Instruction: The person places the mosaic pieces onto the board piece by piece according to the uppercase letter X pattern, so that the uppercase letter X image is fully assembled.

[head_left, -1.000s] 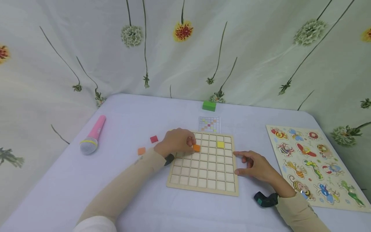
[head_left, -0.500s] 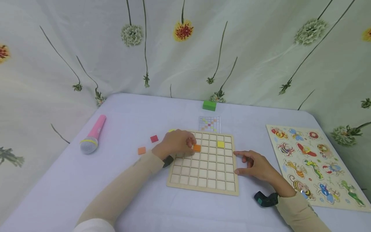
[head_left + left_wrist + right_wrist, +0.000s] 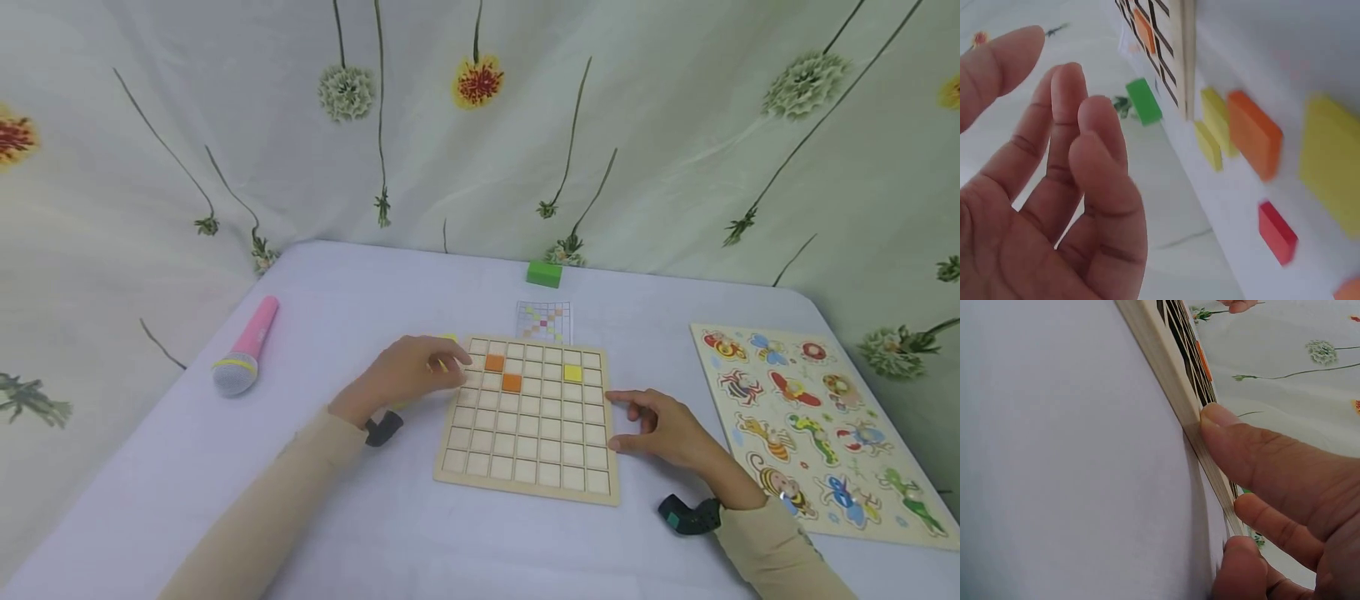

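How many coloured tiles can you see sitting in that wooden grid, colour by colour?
Orange tiles: 2
Yellow tiles: 1
Total visible in the wooden grid: 3
The left hand covers a little of its left edge in the head view.

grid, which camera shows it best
Head: the grid shows nearly whole from above, the left hand covering a bit of its edge. Left wrist shows only a corner; right wrist mostly a slanting edge with the right hand touching it.
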`<state>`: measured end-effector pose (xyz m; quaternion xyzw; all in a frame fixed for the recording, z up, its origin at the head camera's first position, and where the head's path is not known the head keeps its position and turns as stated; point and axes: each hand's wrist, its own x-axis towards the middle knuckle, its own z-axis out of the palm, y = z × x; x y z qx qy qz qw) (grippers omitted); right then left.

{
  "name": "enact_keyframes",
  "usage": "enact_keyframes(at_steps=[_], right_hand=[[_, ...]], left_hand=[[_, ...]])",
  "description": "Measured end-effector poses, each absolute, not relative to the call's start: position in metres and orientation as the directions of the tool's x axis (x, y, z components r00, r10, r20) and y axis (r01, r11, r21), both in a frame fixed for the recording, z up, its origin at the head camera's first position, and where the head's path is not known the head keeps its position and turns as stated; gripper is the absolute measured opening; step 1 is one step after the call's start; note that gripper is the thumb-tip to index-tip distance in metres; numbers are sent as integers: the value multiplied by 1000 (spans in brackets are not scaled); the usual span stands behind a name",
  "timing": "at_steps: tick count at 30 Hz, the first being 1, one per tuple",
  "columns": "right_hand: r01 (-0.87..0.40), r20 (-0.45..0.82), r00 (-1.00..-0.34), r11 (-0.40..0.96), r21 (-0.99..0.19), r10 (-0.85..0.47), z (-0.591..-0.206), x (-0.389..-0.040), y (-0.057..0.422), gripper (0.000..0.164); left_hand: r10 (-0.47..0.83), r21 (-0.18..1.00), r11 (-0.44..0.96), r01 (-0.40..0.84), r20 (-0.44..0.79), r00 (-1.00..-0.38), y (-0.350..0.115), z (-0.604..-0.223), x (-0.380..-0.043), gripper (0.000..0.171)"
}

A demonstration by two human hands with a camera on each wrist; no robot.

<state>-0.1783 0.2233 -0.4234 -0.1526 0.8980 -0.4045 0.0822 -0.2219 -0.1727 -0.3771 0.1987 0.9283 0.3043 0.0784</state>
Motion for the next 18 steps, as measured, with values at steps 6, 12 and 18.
enact_keyframes(at_steps=[6,12,18], right_hand=[[-213,-21,-938,621,-755,-347,-423,-179,224,67],[-207,-26,-940,626,-752,-342,-424,-179,224,68],[-203,-29,-939,617,-761,-344,-424,-179,224,68]], left_hand=[[455,639,695,330,-36,-890,-208,-378,-224,26],[498,635,693,342,-78,-864,-234,-382,-229,23],[494,647,704,293,-149,-857,-246,-387,-228,45]])
